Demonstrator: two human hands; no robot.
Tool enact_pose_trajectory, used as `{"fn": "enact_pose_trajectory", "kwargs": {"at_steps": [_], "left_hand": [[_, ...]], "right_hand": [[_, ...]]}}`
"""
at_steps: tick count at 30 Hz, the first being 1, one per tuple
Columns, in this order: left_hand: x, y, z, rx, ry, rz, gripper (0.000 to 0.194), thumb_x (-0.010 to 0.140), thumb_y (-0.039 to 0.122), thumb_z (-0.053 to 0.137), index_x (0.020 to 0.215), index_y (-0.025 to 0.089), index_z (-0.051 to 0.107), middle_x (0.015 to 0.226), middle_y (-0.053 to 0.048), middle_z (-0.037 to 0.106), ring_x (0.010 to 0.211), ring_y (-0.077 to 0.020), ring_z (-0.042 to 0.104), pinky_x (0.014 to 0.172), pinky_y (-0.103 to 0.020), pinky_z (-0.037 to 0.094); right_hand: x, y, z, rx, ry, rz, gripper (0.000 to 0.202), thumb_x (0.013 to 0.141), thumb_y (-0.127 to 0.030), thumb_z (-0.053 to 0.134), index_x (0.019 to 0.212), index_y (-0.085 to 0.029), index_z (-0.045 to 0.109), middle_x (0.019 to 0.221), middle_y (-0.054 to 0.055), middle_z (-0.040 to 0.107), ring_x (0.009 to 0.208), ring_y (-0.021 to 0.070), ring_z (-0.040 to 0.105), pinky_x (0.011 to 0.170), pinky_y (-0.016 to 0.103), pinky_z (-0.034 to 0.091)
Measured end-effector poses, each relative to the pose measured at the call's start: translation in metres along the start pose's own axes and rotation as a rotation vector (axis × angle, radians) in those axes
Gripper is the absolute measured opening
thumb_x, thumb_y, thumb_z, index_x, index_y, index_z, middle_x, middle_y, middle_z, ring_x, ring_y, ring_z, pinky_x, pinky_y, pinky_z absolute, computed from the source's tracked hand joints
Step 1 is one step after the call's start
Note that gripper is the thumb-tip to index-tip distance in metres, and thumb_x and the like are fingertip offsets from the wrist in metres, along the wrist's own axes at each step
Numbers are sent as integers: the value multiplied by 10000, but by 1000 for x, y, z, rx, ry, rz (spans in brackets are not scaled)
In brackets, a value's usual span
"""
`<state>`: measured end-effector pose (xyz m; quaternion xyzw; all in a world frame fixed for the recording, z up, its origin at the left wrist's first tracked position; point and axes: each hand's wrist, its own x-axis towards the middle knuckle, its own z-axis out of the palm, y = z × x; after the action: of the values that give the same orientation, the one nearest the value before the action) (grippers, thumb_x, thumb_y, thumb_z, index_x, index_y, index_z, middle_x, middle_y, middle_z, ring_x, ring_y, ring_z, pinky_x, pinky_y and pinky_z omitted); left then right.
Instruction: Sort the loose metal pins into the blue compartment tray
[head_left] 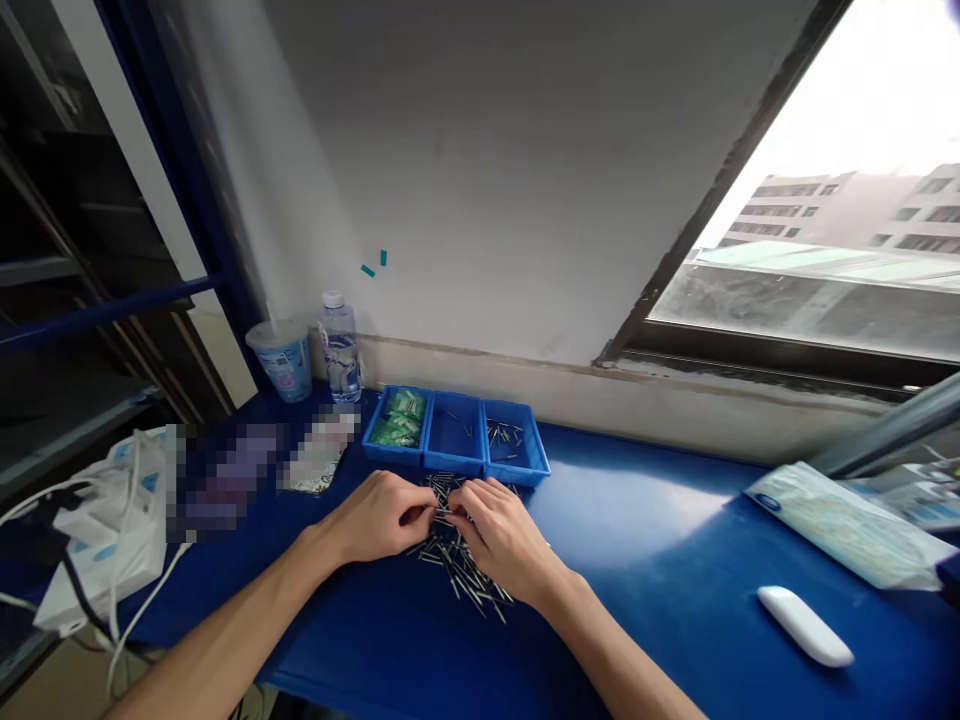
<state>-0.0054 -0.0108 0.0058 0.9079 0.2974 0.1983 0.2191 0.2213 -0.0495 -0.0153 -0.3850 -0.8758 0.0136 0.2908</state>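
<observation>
Many thin dark metal pins [469, 578] lie in a loose pile on the blue table [360, 640]. Above the pile, my left hand [386, 515] pinches one end of a small pin-like piece, and my right hand [499, 530] closes its fingertips on the other end. The fingertips almost meet. Just behind the hands stand three joined blue bins: the left bin [393, 455] holds green-and-clear packets [401, 420], the middle bin [453, 462] holds a few thin pieces, and the right bin [536, 450] holds several pins.
A lidded cup [285, 362] and a water bottle [341, 350] stand at the back left by the wall. White power strips with cables [112, 540] are at the left. On the right lie a clear packet [847, 520] and a white oblong object [805, 627].
</observation>
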Motion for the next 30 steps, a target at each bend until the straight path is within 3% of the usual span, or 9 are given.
{"fn": "enact_pose_trajectory", "kwargs": {"at_steps": [13, 17, 30], "left_hand": [[0, -3, 2, 22, -6, -1, 274, 976, 176, 501, 703, 183, 476, 608, 36, 489, 551, -109, 431, 592, -269, 257], [1, -4, 2, -2, -14, 19, 257, 979, 183, 497, 723, 183, 522, 624, 33, 514, 568, -110, 449, 601, -263, 275], [2, -1, 0, 0, 6, 6, 232, 945, 156, 527, 715, 183, 529, 612, 48, 498, 562, -100, 453, 604, -258, 291]], "right_hand": [[2, 0, -3, -54, -50, -25, 194, 1109, -200, 470, 932, -199, 549, 842, 28, 642, 708, 174, 522, 701, 313, 355], [2, -1, -2, -60, -44, -22, 235, 1118, -209, 444, 911, -201, 555, 809, 26, 625, 697, 176, 510, 691, 316, 348], [0, 1, -1, 3, 0, -33, 279, 1141, -287, 423, 930, -197, 583, 808, 30, 650, 712, 180, 566, 710, 320, 385]]}}
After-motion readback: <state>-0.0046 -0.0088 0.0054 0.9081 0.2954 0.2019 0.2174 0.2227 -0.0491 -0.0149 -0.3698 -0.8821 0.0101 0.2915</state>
